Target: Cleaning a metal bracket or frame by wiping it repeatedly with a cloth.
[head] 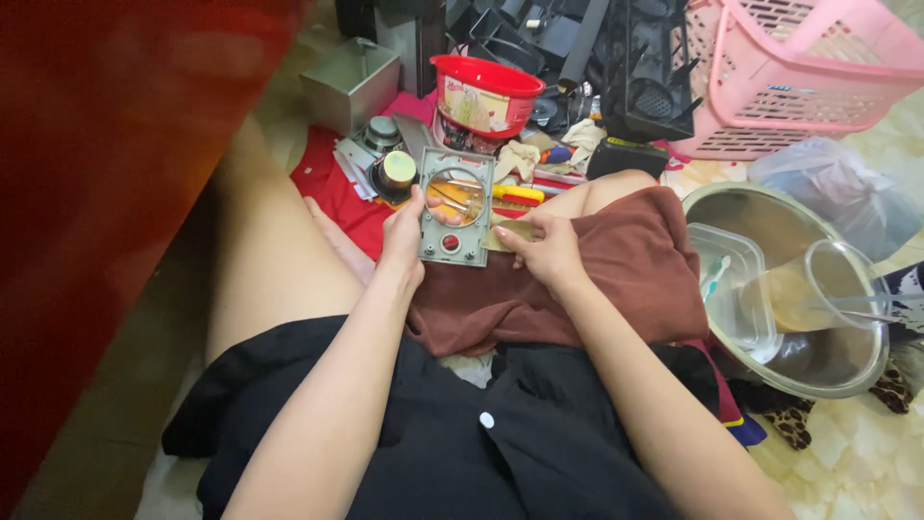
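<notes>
Over a cluttered floor, left hand [402, 236] grips a grey plate [455, 206]; right hand [549, 252] pinches a brass strip [512, 232].

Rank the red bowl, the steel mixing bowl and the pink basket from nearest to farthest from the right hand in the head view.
From the right hand:
1. Red bowl, up and to the left, behind the grey plate.
2. Steel mixing bowl, to the right on the floor.
3. Pink basket, far upper right.
The first two are fairly close to call; the basket is plainly farthest.

Scene is evenly, brightly lit; soft shadows. Glare is seen on the steel bowl [847, 371]; red blur left of it, out of focus.
</notes>
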